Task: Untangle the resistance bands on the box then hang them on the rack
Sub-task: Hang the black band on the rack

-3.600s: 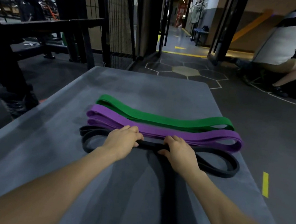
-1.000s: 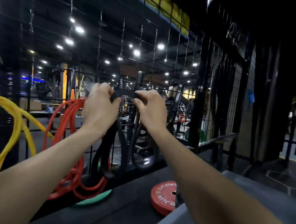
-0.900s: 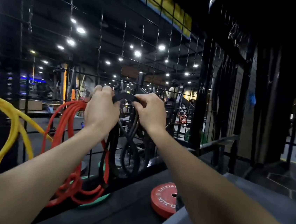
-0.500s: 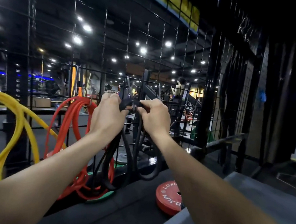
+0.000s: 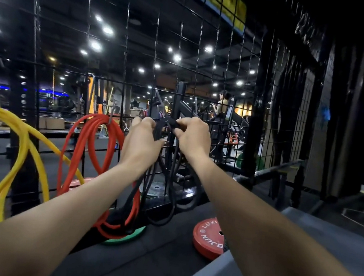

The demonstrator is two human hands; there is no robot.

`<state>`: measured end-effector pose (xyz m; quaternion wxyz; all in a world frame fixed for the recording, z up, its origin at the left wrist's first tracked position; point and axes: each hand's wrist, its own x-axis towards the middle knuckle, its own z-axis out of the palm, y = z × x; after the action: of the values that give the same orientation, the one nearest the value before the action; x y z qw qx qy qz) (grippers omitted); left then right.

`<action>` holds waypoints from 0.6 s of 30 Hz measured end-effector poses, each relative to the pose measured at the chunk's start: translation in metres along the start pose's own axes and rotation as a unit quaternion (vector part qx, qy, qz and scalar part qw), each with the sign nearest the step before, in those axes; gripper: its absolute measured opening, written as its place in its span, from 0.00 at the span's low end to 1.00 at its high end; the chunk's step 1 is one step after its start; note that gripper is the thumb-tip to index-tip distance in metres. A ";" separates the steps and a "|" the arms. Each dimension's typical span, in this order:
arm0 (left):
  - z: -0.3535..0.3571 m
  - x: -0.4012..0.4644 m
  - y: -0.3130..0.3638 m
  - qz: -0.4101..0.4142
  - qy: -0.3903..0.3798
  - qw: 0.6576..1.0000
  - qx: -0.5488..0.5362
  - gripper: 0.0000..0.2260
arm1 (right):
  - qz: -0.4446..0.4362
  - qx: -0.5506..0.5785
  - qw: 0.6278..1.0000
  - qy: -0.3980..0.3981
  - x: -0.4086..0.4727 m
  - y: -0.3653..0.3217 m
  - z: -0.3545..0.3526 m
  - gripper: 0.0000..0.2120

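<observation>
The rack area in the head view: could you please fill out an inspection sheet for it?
Surface: grey box, corner in view, lower right.
Job's things: black band held up at the wire rack, loops hanging.
Clutter: red plate and green plate on the ledge.
Grippers: left hand and right hand both grip the black band's top.
Cables: red bands on a hook; yellow bands hang left.
Surroundings: dim gym behind the mesh.

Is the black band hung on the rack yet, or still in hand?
Still in hand: both hands grip the black band against the rack; hook hidden.
</observation>
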<state>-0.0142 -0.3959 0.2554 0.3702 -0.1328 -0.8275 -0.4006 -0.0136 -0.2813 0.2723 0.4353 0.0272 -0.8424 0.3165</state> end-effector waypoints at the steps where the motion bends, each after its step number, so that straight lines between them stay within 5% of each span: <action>1: 0.000 0.001 -0.001 0.010 0.006 1.000 0.007 0.15 | 0.011 0.015 1.000 0.001 0.001 0.000 0.002 0.12; 11: -0.001 -0.006 -0.001 -0.004 0.030 0.998 -0.053 0.15 | 0.071 0.116 0.985 -0.102 0.014 -0.004 -0.007 0.04; 18: -0.014 -0.016 0.004 0.041 0.043 0.997 -0.048 0.17 | 0.127 0.303 0.928 -0.177 0.006 0.005 -0.008 0.04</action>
<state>0.0060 -0.4031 0.2520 0.4151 -0.1667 -0.7844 -0.4296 -0.0131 -0.2713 0.2774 0.2068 0.1060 -0.7663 0.5989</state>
